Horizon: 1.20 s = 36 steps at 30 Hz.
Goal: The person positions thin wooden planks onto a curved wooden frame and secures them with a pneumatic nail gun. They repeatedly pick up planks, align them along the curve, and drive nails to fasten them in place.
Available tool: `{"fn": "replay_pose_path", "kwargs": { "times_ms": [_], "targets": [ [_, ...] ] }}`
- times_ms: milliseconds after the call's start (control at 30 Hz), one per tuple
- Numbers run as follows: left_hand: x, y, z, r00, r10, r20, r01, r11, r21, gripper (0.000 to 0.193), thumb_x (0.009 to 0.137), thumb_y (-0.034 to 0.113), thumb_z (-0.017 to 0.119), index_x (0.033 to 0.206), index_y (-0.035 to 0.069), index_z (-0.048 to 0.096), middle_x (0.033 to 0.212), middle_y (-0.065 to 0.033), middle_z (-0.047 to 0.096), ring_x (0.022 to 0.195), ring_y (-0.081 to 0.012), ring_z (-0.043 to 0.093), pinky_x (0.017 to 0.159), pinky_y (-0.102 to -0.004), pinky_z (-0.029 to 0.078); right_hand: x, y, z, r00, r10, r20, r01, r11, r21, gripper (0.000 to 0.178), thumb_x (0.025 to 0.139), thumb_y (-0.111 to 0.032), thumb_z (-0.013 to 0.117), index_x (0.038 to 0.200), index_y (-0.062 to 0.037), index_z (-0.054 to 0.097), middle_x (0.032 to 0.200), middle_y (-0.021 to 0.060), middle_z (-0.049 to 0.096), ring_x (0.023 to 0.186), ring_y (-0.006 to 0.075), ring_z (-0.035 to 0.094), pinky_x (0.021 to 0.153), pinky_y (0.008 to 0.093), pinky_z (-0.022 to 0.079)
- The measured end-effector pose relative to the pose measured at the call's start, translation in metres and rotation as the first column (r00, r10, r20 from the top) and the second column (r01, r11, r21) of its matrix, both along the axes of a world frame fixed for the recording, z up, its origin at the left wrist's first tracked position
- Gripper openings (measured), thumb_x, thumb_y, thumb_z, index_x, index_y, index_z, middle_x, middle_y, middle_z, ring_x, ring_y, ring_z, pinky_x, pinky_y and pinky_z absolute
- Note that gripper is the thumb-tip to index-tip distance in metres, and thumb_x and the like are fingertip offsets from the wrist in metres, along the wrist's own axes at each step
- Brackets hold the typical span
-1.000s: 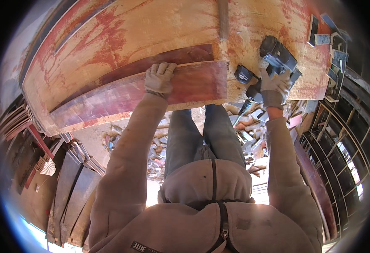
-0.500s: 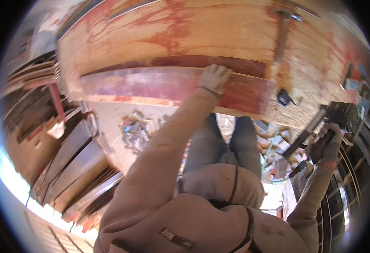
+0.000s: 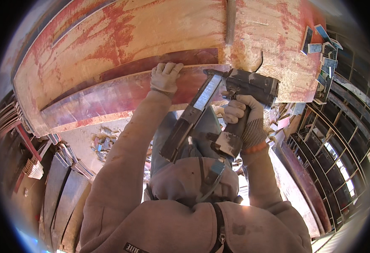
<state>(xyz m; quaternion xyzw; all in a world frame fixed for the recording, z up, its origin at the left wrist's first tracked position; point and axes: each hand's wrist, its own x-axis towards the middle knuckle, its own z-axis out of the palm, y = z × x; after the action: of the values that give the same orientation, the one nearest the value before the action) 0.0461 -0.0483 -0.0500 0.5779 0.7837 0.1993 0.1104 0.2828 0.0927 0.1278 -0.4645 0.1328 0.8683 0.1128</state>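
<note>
My left hand (image 3: 164, 77), in a pale knit-cuffed glove, grips the far upper edge of a reddish board (image 3: 121, 98) with its fingers folded over it. Right behind that board lies a narrow dark-red strip (image 3: 151, 62). In my gloved right hand (image 3: 245, 117) is a dark nail gun (image 3: 254, 85), held by its handle. Its long magazine slants down to the left in front of my body, and its head overlaps the right end of the board. A hose fitting (image 3: 217, 169) hangs below the handle.
Under the boards spreads a large red-stained wooden sheet (image 3: 172, 29). A hammer's handle (image 3: 230, 23) shows at the top. Small offcuts (image 3: 329, 55) sit at the sheet's right corner. Metal grid frames (image 3: 332, 156) stand right, stacked panels (image 3: 62, 198) left, and scraps (image 3: 105, 141) litter the floor.
My right hand has brought the nail gun from the far right inward and up to the board's right end. The view has shifted right; my left hand still grips the board.
</note>
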Motion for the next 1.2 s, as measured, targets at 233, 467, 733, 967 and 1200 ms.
{"fn": "replay_pose_path", "kwargs": {
  "times_ms": [233,467,733,967,1200],
  "targets": [
    [-0.002,0.000,-0.003,0.999,0.012,0.031,-0.013,1.000,0.020,0.041,0.081,0.017,0.075,0.121,0.024,0.071,0.112,0.0027,0.067,0.106,-0.0266,0.061,0.091,-0.0470,0.047,-0.018,-0.003,-0.015,0.996,-0.092,0.002,0.092,0.992,-0.087,0.030,0.094,-0.019,0.053,0.065,-0.0160,0.044,0.058,-0.0042,0.037,0.052,0.0119,0.036,0.054,0.0282,0.035],
    [-0.004,0.000,0.000,0.994,0.011,0.113,-0.019,0.998,0.066,0.037,0.083,0.018,0.073,0.120,0.022,0.071,0.113,0.0020,0.067,0.108,-0.0266,0.060,0.093,-0.0483,0.047,-0.032,-0.008,-0.005,0.972,-0.124,0.200,0.123,0.992,0.018,0.028,0.094,-0.017,0.054,0.067,-0.0161,0.045,0.062,-0.0051,0.040,0.052,0.0110,0.039,0.054,0.0292,0.037],
    [-0.050,-0.032,0.010,0.986,0.104,0.133,-0.116,0.989,0.087,0.027,0.087,0.016,0.073,0.114,0.021,0.075,0.104,-0.0040,0.070,0.098,-0.0303,0.064,0.089,-0.0442,0.052,-0.069,-0.030,0.004,0.989,-0.069,0.131,0.072,0.997,-0.019,0.029,0.093,-0.015,0.055,0.067,-0.0164,0.043,0.060,-0.0049,0.039,0.053,0.0117,0.040,0.055,0.0295,0.039],
    [-0.117,-0.097,0.001,0.966,0.215,0.145,-0.230,0.969,0.094,0.024,0.077,0.015,0.081,0.100,0.022,0.080,0.098,-0.0013,0.071,0.099,-0.0269,0.064,0.089,-0.0426,0.052,-0.085,-0.044,0.001,0.971,-0.112,0.209,0.098,0.992,0.076,0.018,0.094,-0.014,0.053,0.076,-0.0111,0.050,0.062,-0.0049,0.039,0.055,0.0095,0.041,0.055,0.0291,0.039],
    [-0.159,-0.132,0.005,0.967,0.212,0.144,-0.231,0.965,0.128,0.026,0.078,0.011,0.081,0.102,0.020,0.081,0.097,-0.0017,0.072,0.097,-0.0256,0.064,0.089,-0.0401,0.052,-0.112,-0.063,0.013,0.996,-0.083,0.038,0.082,0.997,0.005,0.021,0.095,-0.017,0.053,0.075,-0.0125,0.049,0.061,-0.0055,0.037,0.052,0.0105,0.037,0.054,0.0289,0.037]
  ]
}}
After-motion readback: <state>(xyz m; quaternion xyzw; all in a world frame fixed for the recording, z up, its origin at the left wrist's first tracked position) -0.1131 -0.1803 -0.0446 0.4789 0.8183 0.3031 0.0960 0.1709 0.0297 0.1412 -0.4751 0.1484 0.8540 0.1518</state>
